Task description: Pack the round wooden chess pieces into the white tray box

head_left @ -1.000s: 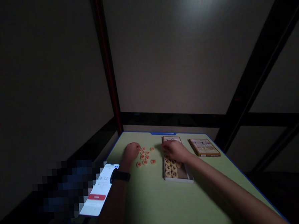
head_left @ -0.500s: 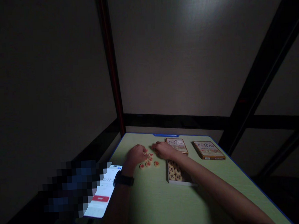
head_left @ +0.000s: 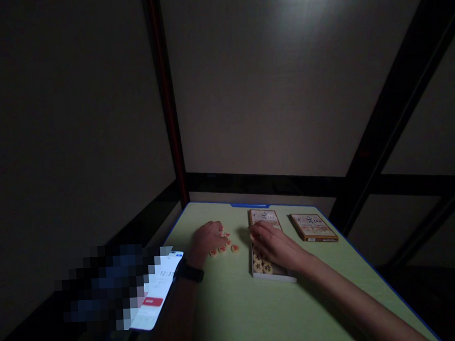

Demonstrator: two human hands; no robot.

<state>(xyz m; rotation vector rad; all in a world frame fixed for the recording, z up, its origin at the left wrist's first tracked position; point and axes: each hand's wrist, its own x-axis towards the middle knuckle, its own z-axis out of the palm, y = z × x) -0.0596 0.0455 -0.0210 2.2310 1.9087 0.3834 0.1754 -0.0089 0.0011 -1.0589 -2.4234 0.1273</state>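
My left hand (head_left: 208, 238), with a dark watch on the wrist, rests beside a small cluster of red-marked xiangqi pieces (head_left: 222, 249). Its thumb and fingers are apart at the edge of the cluster, and the hand partly hides some pieces. My right hand (head_left: 271, 243) is over an open box tray (head_left: 273, 277), fingers pinched together on a pale round xiangqi piece (head_left: 252, 236) that is mostly covered. Inside the tray's left side lie dark-marked xiangqi pieces (head_left: 262, 266); the hand hides the rest of them.
Behind the tray is a printed box lid (head_left: 264, 216). A similar closed box (head_left: 314, 227) lies at the right of the green table (head_left: 227, 303). A lit phone (head_left: 157, 291) is at the left edge, by my left wrist. Walls stand behind and to the left.
My right hand has moved right and nearer, from beside the red pieces to above the tray, a piece at its fingertips. My left hand stays by the cluster. The view shifts slightly.
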